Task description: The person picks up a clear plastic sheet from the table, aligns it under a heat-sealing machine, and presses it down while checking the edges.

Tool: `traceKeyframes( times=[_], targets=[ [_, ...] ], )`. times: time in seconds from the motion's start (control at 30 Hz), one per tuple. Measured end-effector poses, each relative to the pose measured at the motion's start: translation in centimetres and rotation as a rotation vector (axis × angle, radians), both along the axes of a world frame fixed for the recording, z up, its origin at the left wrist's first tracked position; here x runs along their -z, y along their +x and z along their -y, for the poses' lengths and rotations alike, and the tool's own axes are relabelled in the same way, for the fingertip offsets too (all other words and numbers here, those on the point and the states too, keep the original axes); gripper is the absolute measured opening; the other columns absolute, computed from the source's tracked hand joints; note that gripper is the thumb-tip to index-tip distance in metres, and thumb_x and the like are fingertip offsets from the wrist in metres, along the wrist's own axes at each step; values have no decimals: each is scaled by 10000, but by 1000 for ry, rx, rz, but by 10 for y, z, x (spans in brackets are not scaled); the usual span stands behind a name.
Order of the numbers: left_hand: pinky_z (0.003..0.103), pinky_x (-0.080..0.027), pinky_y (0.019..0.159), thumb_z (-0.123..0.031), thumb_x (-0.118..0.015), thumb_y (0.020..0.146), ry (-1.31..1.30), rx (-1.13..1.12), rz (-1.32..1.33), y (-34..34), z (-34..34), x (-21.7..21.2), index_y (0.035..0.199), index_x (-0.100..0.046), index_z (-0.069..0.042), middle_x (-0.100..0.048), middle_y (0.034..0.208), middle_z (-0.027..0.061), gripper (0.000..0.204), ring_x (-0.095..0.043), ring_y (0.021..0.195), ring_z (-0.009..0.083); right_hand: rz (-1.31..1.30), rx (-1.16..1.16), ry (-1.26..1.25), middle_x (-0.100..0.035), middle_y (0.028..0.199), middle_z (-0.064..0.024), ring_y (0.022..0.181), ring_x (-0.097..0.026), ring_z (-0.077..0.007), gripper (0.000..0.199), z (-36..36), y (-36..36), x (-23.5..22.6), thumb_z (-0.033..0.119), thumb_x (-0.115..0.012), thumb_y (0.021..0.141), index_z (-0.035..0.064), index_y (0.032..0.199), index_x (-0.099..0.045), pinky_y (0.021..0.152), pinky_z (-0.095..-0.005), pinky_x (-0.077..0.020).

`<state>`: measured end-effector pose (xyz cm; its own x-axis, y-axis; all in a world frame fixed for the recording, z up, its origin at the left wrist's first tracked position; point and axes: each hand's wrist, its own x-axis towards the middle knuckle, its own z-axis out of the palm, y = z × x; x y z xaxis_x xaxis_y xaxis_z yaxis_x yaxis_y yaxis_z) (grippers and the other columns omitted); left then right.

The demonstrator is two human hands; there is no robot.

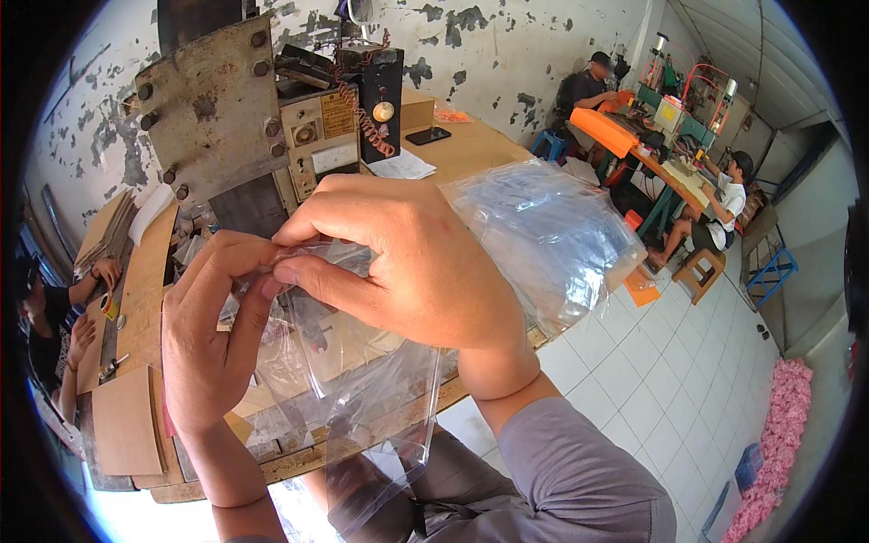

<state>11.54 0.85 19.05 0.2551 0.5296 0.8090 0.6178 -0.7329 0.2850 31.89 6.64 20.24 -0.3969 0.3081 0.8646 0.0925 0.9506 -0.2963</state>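
A clear plastic sheet or bag (376,398) hangs from my two hands, its lower part draping over the table edge toward my lap. My left hand (213,317) pinches its upper edge between thumb and fingers. Close beside it, my right hand (407,262) pinches the same edge, thumb and forefinger meeting near the left fingertips. To the right of my right hand lies a broad pile of clear plastic sheets or bags (552,235) on the table. Behind my hands stands a worn metal press machine (208,113) with a bolted plate.
A control box (380,109) with a coiled cord adjoins the machine. Beyond it are a phone (427,136), papers (401,166) and a cardboard box (415,110). At left, another person's hands (107,271) are near cardboard sheets (127,421). Two people sit at a far-right workbench (674,176).
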Motion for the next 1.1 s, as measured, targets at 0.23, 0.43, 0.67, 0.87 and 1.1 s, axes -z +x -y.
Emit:
traceKeyframes(
  times=[0.23, 0.43, 0.67, 0.87, 1.1],
  targets=[
    [277, -491, 649, 74, -666, 934, -56, -8, 11, 2, 4, -3, 1042, -656, 24, -679, 961, 92, 120, -610, 718, 161, -20, 8, -8, -704, 833, -99, 718, -675, -249, 152, -1, -1, 0, 35, -833, 815, 6, 943, -755, 634, -337, -521],
    [274, -498, 650, 68, -661, 951, -45, -9, 7, 1, 2, -2, 1045, -663, 26, -678, 948, 85, 103, -613, 729, 151, -6, 2, -12, -703, 832, -101, 717, -672, -242, 156, -1, 1, -1, 26, -835, 810, 4, 943, -757, 634, -334, -519],
    [278, -498, 664, 69, -678, 937, -27, -4, -5, -1, 2, -2, 1054, -669, 23, -681, 940, 88, 126, -619, 743, 157, -8, -18, -24, -703, 829, -101, 725, -671, -233, 161, -1, 1, -1, 27, -837, 810, 3, 951, -763, 639, -331, -516],
    [288, -498, 673, 63, -683, 934, -48, 0, 7, -1, 2, -1, 1057, -669, 21, -681, 941, 91, 131, -622, 753, 165, -13, -35, -29, -701, 825, -103, 730, -667, -231, 170, -3, 1, -1, 35, -841, 813, 1, 963, -769, 641, -332, -510],
    [290, -516, 698, 66, -681, 933, -52, 3, 10, -2, 2, -1, 1070, -667, 24, -690, 957, 101, 143, -642, 780, 181, -9, -31, -42, -703, 825, -100, 726, -668, -223, 175, -2, 1, -2, 42, -845, 814, 3, 969, -772, 638, -327, -510]
  ],
)
